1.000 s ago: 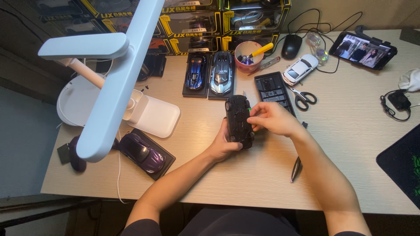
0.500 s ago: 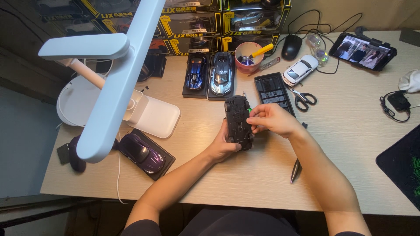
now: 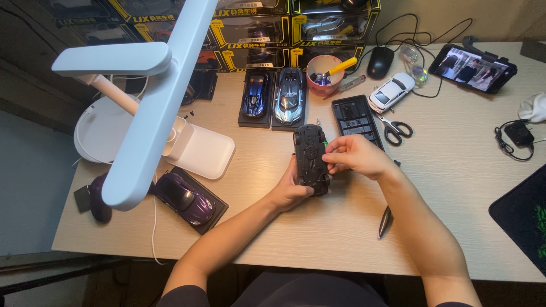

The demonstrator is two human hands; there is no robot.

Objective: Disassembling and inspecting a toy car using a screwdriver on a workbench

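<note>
Change: I see almost nothing moved since a second ago; both hands stay on the black car, my right fingers shifted only slightly along its side.
Black car (image 3: 310, 159): upside down, dark underside facing me, lifted just above the middle of the surface (image 3: 455, 187), nose pointing away.
Left hand (image 3: 291, 192): cups the car's near end from below; grip closed around the body.
Right hand (image 3: 355, 156): fingers pinched on a small green tool (image 3: 325, 145) pressed against the car's right edge; I cannot tell what kind of tool it is.
Black tray (image 3: 355, 116): flat base plate, lying just beyond my right hand.
Scissors (image 3: 393, 129): beside the tray, to its right.
White car (image 3: 391, 92): behind the scissors, near the mouse (image 3: 380, 61).
Blue car (image 3: 256, 95) and silver car (image 3: 290, 98): side by side on black bases, behind the held car.
Pink cup (image 3: 322, 74): holds a yellow-handled tool.
Purple car (image 3: 185, 197): on its base at left, beside the white lamp (image 3: 149, 122).
Pen (image 3: 385, 220): lies near my right forearm.
Phone (image 3: 472, 68): far right, screen lit.
</note>
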